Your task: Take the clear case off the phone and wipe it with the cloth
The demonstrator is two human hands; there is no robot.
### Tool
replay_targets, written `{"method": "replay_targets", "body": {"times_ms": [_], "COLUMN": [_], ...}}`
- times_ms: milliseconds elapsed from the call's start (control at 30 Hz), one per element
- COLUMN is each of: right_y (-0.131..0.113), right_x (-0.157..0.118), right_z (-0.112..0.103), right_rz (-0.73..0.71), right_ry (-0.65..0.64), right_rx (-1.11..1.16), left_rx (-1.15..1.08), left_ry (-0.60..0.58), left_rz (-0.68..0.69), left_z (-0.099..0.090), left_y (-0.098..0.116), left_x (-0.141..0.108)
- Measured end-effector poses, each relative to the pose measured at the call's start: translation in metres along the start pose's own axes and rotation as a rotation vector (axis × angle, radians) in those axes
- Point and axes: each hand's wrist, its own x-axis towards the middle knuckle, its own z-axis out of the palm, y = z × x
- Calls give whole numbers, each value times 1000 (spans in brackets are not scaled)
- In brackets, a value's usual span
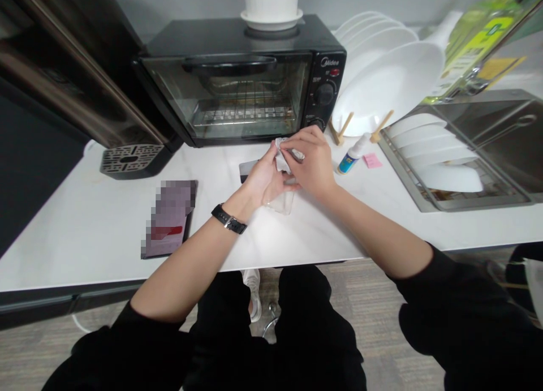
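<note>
Meeting closely, your left hand grips the clear case while your right hand pinches the tissue.

Two hands, a left hand and a right hand, at centre, with one white sheet and one clear case. Left of centre, one phone. Upper centre, one oven with two knobs, one white pot. Right of centre, one spray bottle, one pink note, two wooden pegs. Upper right, one green bottle and several plates, overlapping too much to count.
</note>
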Motion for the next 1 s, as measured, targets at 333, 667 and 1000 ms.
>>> {"method": "replay_targets", "body": {"times_ms": [333, 667, 1000], "right_y": [-12, -6, 6], "right_x": [-3, -6, -2], "right_z": [8, 10, 3], "right_rz": [-339, -258, 4], "right_ry": [-263, -197, -10], "right_rx": [295, -12, -157], "left_rx": [-81, -126, -116], "left_ry": [138, 108, 8], "left_rz": [351, 470, 110], "left_z": [-16, -11, 0], "left_y": [18, 24, 4], "left_x": [3, -3, 0]}}
